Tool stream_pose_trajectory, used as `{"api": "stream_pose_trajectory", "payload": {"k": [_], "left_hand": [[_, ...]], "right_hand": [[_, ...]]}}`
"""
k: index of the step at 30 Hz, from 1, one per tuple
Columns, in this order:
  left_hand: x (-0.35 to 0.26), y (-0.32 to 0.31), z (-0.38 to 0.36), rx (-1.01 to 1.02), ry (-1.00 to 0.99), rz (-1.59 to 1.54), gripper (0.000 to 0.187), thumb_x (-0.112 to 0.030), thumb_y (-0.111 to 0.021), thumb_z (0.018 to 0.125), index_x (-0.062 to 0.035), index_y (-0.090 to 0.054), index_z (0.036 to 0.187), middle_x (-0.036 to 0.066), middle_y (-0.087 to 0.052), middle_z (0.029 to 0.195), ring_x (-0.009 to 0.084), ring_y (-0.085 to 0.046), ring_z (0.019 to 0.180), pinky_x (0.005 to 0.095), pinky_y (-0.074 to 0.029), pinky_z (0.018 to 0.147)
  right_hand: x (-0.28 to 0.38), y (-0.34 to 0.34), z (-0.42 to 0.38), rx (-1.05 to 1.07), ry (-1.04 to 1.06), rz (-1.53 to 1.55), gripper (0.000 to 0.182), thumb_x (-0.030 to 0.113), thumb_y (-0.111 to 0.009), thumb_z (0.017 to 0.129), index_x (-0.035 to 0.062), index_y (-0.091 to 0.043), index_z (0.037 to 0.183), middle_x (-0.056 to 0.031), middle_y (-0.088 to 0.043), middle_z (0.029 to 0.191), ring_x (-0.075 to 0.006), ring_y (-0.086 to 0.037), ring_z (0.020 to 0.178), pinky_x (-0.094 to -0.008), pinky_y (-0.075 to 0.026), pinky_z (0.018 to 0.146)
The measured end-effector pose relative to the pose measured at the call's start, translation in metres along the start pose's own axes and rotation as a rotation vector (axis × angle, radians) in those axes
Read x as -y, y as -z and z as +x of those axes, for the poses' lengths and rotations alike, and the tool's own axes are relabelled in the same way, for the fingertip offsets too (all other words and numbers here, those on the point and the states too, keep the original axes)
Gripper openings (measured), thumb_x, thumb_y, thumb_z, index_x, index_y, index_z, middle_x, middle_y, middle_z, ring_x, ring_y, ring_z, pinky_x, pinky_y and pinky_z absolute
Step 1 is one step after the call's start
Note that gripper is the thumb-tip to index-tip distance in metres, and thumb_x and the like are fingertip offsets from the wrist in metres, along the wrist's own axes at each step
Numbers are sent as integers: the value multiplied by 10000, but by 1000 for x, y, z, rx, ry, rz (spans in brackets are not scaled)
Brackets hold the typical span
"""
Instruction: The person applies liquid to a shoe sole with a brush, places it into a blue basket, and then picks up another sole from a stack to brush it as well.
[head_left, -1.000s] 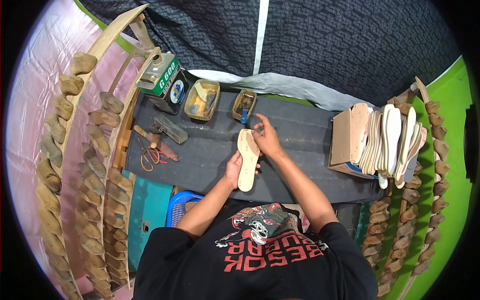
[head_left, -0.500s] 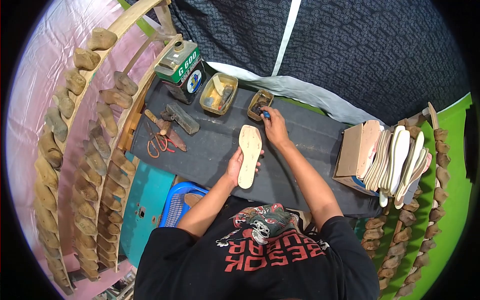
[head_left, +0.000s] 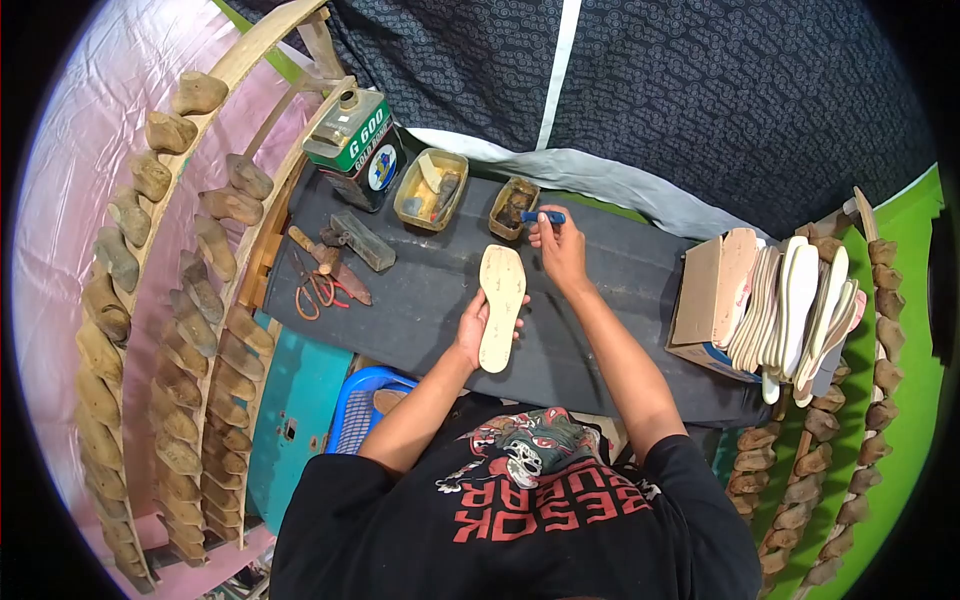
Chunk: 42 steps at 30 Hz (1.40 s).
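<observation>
A pale shoe insole (head_left: 501,300) with small pencil-like marks lies upright in my left hand (head_left: 472,328), fingers wrapped behind it and the thumb along its left edge. My right hand (head_left: 560,248) is closed round a blue-handled brush (head_left: 543,216). The brush points left over a small tub (head_left: 501,231) with dark, caked contents. Its working end is hard to make out against that dark inside. The toe end of the insole is just below this tub.
Left of the tub stand a larger tub (head_left: 405,208) with tools inside and a can (head_left: 352,140). Scissors (head_left: 312,290), a knife (head_left: 350,283) and a grey block (head_left: 367,240) lie on the dark table. A box (head_left: 700,300) of insoles stands right; racks of shoe lasts (head_left: 100,357) flank the table.
The brush has swung from pointing down into the small tub to lying nearly level, and my right hand has shifted slightly right. The insole has stayed in my left hand.
</observation>
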<state>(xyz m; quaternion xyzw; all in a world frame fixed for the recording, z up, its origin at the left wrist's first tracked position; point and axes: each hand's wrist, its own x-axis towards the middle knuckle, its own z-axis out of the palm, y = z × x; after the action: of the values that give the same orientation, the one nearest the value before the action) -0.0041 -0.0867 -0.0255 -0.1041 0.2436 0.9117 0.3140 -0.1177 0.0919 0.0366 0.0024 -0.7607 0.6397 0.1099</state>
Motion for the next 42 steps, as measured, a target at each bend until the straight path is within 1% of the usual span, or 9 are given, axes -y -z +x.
{"api": "stream_pose_trajectory", "payload": {"k": [6,9,15,18,24,27,30,33,42], "left_hand": [[-6,-1,3,27,-21,19,642,-571,-321,1077,-134,-534,1496,127,-672,1360,212,-713,808,365,-605,657],[-12,-2,5,10,-4,8,645,-575,-323,1075,-135,-532,1497,126,-669,1363,212,-712,807,361,-607,650],[-13,-1,8,13,-11,27,641,-569,-324,1076,-131,-534,1495,128,-663,1373,212,-709,813,366,-606,657],[-11,0,6,34,9,-72,640,-561,-321,1078,-125,-528,1499,136,-656,1382,215,-709,815,373,-607,659],[-12,1,6,45,3,-65,637,-555,-331,1079,-121,-519,1506,139,-644,1400,223,-711,819,377,-606,667],[-14,-1,6,32,-13,-51,638,-568,-294,1081,-151,-511,1512,118,-660,1371,213,-701,820,388,-622,653],[-14,-1,5,66,-20,-149,640,-574,-292,1082,-156,-502,1519,118,-656,1375,210,-703,829,387,-621,657],[-13,-3,4,42,-26,-93,643,-582,-293,1081,-159,-503,1518,120,-659,1372,202,-711,830,385,-628,654],[-11,-7,10,52,-25,-30,624,-574,-332,1089,-159,-490,1527,122,-655,1386,191,-725,840,353,-640,647]], "right_hand": [[0,-2,3,-61,-78,-4,238,210,-600,1064,-4,-630,1165,-100,-723,824,-150,-713,710,-303,-587,653],[1,-4,3,-35,-12,-56,244,212,-609,1059,-6,-632,1164,-103,-726,819,-153,-715,699,-307,-587,640],[5,-3,9,-76,-98,-64,251,212,-607,1058,-22,-627,1147,-120,-731,808,-167,-722,688,-302,-590,620],[0,-1,12,-110,-163,35,247,213,-600,1060,-26,-624,1119,-127,-731,803,-174,-720,667,-301,-589,602],[-7,1,16,-136,-147,7,242,214,-588,1065,-24,-620,1095,-129,-731,793,-177,-716,655,-305,-585,583],[-9,3,18,-127,-192,78,245,214,-588,1064,-28,-617,1095,-128,-731,788,-176,-715,650,-305,-584,580],[-10,5,19,-137,-126,-35,248,215,-590,1063,-30,-612,1099,-126,-731,783,-176,-715,645,-306,-584,577],[-9,5,18,-138,-173,70,253,218,-594,1062,-31,-611,1101,-130,-733,782,-175,-716,642,-305,-583,577],[-12,10,22,-143,-175,80,256,222,-591,1063,-31,-616,1092,-134,-742,796,-178,-721,658,-301,-580,585]]}}
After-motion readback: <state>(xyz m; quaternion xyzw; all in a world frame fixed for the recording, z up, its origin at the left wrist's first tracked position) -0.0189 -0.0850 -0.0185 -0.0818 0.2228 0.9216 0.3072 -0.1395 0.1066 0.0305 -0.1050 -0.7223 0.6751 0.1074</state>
